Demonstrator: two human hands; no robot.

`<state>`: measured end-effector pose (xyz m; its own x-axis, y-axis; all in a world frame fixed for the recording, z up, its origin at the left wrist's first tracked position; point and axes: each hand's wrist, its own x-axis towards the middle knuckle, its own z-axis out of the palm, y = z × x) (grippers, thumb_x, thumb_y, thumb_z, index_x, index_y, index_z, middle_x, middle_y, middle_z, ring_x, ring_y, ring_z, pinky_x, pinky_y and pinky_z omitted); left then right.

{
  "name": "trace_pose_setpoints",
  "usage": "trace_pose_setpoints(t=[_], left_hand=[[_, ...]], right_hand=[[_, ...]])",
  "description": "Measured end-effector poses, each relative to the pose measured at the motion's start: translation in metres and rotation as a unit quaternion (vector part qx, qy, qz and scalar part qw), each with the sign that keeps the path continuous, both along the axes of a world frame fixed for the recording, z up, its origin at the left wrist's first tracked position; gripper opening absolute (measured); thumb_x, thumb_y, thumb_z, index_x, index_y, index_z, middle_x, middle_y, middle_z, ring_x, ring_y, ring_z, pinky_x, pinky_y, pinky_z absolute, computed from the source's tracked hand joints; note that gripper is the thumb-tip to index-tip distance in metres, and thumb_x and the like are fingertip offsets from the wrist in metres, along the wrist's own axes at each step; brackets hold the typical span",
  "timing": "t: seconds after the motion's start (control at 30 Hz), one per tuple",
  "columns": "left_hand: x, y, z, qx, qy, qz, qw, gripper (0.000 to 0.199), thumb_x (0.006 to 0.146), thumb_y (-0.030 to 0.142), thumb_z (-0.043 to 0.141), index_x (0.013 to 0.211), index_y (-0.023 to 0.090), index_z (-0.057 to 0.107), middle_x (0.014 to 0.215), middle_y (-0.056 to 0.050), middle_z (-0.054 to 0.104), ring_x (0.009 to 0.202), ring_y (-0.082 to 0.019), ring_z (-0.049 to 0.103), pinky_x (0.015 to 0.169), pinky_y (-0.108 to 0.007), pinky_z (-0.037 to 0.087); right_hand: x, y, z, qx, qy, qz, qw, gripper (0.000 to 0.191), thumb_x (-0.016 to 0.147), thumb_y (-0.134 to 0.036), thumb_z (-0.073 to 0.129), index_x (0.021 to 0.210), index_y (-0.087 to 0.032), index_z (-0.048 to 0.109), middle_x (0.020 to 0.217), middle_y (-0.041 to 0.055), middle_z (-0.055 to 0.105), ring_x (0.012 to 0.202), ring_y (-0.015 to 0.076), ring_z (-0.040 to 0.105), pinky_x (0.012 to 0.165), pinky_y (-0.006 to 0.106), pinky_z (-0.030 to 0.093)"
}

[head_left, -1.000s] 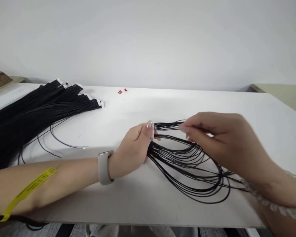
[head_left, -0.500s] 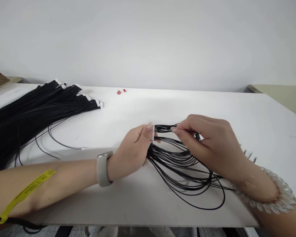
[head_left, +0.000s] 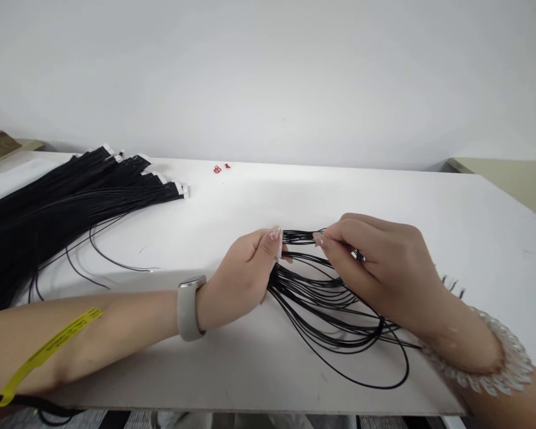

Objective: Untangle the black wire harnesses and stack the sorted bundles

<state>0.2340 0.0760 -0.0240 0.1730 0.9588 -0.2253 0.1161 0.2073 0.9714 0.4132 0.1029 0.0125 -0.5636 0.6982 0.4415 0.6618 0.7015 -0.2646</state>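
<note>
My left hand (head_left: pixel 239 277) grips a narrow white connector (head_left: pixel 279 245) from which a bundle of thin black wires (head_left: pixel 335 316) fans out and hangs in loose loops on the tabletop. A short stretch of these wires runs from the connector into my right hand (head_left: pixel 384 268), whose fingertips pinch some strands close to the connector. Its thumb and fingers hide the exact grip point. Both hands sit just above the table, a small gap between them.
A large pile of black wire bundles (head_left: pixel 71 217) with white-tipped ends (head_left: pixel 178 189) lies at the left of the white table (head_left: pixel 295 196). Several stray wires (head_left: pixel 111 262) curl from it. Small red parts (head_left: pixel 218 168) lie near the far edge. A wall rises behind.
My right hand has moved left and nearer my left hand, and the wire loops have drawn in tighter. My left hand has stayed nearly still, holding the connector.
</note>
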Motion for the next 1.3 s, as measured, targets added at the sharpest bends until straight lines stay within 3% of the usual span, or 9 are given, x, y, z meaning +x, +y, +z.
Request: trace_pose_setpoints(t=[0.73, 1.13, 1.3], left_hand=[[0.0005, 0.0, 0.0037, -0.001, 0.007, 0.003, 1.0, 0.039, 0.082, 0.053, 0.033, 0.07, 0.019, 0.049, 0.037, 0.006, 0.031, 0.03, -0.007, 0.034, 0.03, -0.017, 0.028], [-0.0004, -0.0012, 0.0037, 0.004, 0.015, -0.02, 1.0, 0.038, 0.084, 0.051, 0.031, 0.072, 0.019, 0.048, 0.041, 0.005, 0.034, 0.033, -0.007, 0.033, 0.032, -0.018, 0.028], [-0.0007, -0.0015, 0.0057, 0.059, 0.06, -0.032, 0.996, 0.037, 0.086, 0.046, 0.031, 0.067, 0.018, 0.047, 0.04, 0.006, 0.031, 0.036, -0.007, 0.03, 0.036, -0.018, 0.025]], right_hand=[[-0.0009, -0.0009, 0.0024, -0.006, -0.018, 0.001, 1.0, 0.017, 0.081, -0.018, 0.043, 0.066, -0.015, 0.048, 0.057, -0.0012, 0.048, 0.052, 0.006, 0.039, 0.049, 0.021, 0.028], [-0.0016, 0.0006, 0.0071, -0.191, -0.034, 0.002, 0.981, 0.024, 0.082, -0.02, 0.041, 0.059, -0.015, 0.042, 0.052, -0.0029, 0.041, 0.049, 0.0055, 0.034, 0.047, 0.021, 0.027], [-0.0001, 0.0012, 0.0079, -0.229, -0.028, 0.009, 0.973, 0.028, 0.083, -0.02, 0.04, 0.056, -0.015, 0.035, 0.05, -0.0026, 0.034, 0.048, 0.0057, 0.028, 0.042, 0.02, 0.024]])
